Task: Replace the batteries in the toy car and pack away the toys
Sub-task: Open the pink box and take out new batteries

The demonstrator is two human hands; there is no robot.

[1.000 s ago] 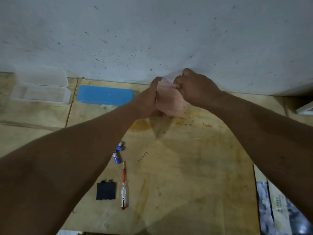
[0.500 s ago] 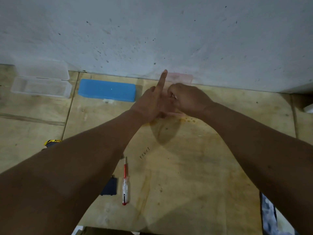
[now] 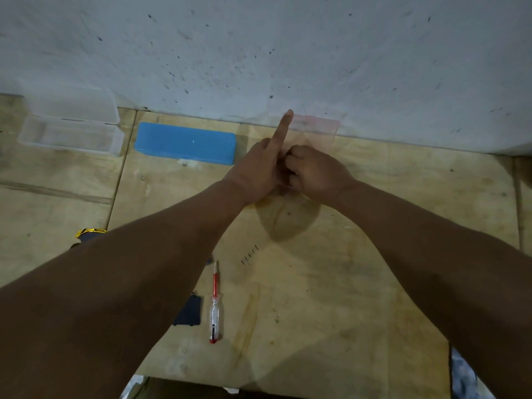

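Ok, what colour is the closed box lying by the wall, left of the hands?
Solid blue. The closed box shows clearly in the head view.

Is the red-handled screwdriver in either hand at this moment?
No. The screwdriver lies on the plywood floor beside a dark cover, while both hands, left hand and right hand, work near the wall.

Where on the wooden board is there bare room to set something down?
Bare wood lies right of the screwdriver, below the right hand. Another patch sits below the clear box. It is crowded where both hands meet, beside the blue case.
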